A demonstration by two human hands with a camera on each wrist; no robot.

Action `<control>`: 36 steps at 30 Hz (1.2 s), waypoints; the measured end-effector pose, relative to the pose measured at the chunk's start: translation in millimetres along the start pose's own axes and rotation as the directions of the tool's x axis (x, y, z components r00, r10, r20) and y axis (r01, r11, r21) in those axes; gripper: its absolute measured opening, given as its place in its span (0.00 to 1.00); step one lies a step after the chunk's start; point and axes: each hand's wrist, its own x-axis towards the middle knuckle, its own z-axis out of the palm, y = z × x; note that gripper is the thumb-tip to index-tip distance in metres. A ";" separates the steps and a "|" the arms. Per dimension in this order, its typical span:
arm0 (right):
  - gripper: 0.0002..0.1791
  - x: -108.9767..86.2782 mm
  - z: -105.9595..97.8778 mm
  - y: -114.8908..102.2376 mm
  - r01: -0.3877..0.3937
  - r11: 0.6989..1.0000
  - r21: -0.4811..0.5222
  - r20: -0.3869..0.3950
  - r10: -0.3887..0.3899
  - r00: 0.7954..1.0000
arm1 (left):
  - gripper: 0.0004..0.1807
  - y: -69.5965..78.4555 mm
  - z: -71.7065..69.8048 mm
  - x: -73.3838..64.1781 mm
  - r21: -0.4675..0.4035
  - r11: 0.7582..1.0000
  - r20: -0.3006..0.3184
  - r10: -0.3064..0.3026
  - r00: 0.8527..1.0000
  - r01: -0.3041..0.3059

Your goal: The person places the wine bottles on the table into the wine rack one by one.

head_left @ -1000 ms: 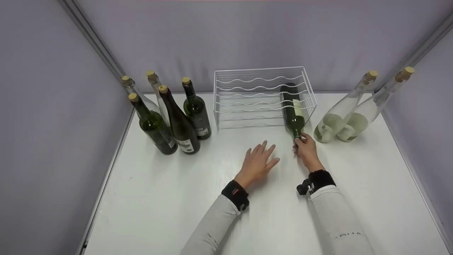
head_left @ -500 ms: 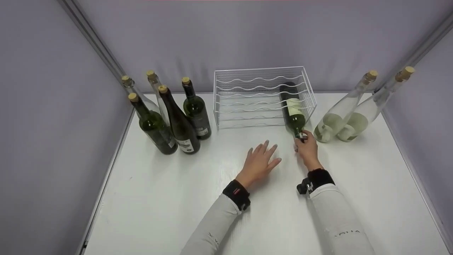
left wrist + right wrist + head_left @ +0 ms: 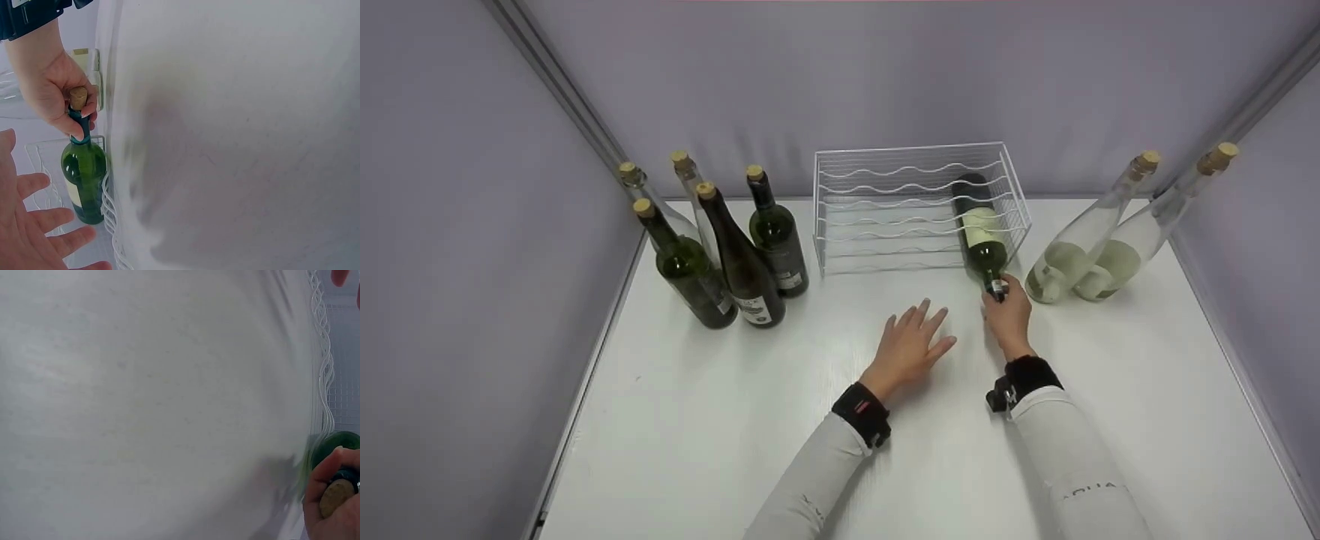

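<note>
A green wine bottle (image 3: pixel 987 255) lies on its side at the right end of the white wire rack (image 3: pixel 892 234), its cream label facing up and its neck toward me. My right hand (image 3: pixel 1009 319) grips the neck, thumb and fingers around it. In the left wrist view, the bottle's cork (image 3: pixel 78 98) shows past those fingers; the right wrist view shows the cork end (image 3: pixel 336 498) inside the grip. My left hand (image 3: pixel 906 349) is held over the table, left of the right hand, its fingers spread and nothing in them.
Several corked bottles, dark and clear, stand upright left of the rack, including a tall dark bottle (image 3: pixel 742 262). Right of it stand two clear corked bottles (image 3: pixel 1076 240) with pale labels, close to my right hand. Grey walls (image 3: pixel 907 67) border the white table (image 3: pixel 697 427).
The bottle has rolled in place, its cream label turning from the right side to face up. My right hand has turned with the neck. The left hand has barely shifted.
</note>
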 end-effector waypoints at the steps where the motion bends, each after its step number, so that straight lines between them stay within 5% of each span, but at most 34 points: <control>1: 0.28 0.6 0.6 0.3 0.009 1.000 -0.008 -0.010 -0.009 1.000 | 0.35 -0.3 -0.3 -0.4 0.000 1.000 0.002 -0.001 1.000 0.001; 11: 0.27 3.3 3.1 -3.8 0.065 0.995 -0.075 -0.059 -0.070 0.996 | 0.35 -1.4 1.0 -0.8 -0.024 1.000 0.017 -0.004 1.000 0.005; 36: 0.31 6.0 1.8 -2.3 0.084 0.993 -0.089 -0.014 -0.085 0.996 | 0.36 -1.5 3.8 -2.9 -0.026 1.000 0.023 -0.012 1.000 0.013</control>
